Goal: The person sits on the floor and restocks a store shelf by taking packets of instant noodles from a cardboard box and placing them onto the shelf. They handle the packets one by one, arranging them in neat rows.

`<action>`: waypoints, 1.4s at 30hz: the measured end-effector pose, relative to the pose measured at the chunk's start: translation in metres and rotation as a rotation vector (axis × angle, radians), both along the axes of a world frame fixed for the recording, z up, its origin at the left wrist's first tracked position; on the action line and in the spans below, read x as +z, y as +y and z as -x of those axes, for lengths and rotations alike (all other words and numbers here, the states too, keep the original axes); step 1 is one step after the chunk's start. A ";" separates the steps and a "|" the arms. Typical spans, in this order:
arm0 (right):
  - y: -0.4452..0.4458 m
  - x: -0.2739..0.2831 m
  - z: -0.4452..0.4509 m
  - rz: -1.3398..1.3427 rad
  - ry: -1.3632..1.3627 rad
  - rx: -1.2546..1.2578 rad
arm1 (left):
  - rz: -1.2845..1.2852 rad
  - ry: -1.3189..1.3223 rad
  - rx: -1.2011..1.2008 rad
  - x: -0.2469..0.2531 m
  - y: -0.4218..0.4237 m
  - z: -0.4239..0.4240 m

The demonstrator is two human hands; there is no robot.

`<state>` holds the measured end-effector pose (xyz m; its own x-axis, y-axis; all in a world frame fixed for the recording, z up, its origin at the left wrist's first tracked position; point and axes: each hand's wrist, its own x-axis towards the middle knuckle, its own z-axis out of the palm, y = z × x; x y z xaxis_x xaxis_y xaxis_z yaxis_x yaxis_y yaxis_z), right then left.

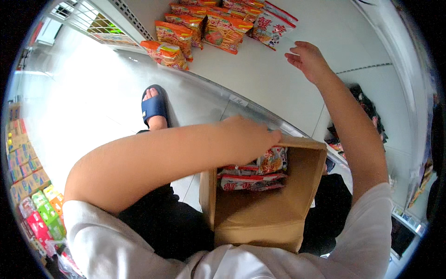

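My left hand (251, 137) is at the upper edge of an open cardboard box (264, 230) between my legs; its fingers are partly hidden, so whether it grips the edge is unclear. Several red and white snack packets (252, 182) lie inside the box. Over the white shelf (258, 69), my right hand (306, 59) holds nothing, its fingers apart and a little bent. Just beyond its fingertips lies a red and white snack packet (270, 29), with another behind it. Beside these stand rows of orange snack bags (224, 33).
A metal shelf edge (212, 83) with a price tag crosses the view. Dark packets (366, 108) lie on the shelf at the right. My foot in a blue slide sandal (154, 106) rests on the floor. Colourful boxes (45, 212) are stacked at the far left, a wire rack (90, 21) at the upper left.
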<state>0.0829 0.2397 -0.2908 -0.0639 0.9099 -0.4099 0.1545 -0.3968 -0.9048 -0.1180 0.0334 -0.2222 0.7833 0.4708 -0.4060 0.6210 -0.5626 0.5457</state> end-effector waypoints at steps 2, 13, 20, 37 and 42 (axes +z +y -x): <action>-0.049 0.051 -0.012 -0.032 -0.048 0.241 | 0.024 0.026 0.002 0.000 0.000 -0.001; -0.261 0.086 0.011 -0.178 -0.739 1.636 | -0.173 -0.038 0.106 -0.006 -0.012 0.005; -0.310 -0.025 0.048 -0.176 -0.936 1.562 | -0.223 0.041 0.048 0.006 -0.026 -0.008; -0.306 -0.018 0.006 -0.262 -1.049 1.469 | -0.086 0.006 -0.087 0.006 -0.023 -0.019; -0.281 0.103 -0.024 -0.327 -0.702 1.324 | 0.158 -0.338 -0.044 0.020 -0.007 -0.007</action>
<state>0.1067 -0.0411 -0.1879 -0.7606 0.4117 -0.5021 0.6457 0.5607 -0.5184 -0.1109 0.0263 -0.2026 0.9035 0.3861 -0.1859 0.3680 -0.4768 0.7983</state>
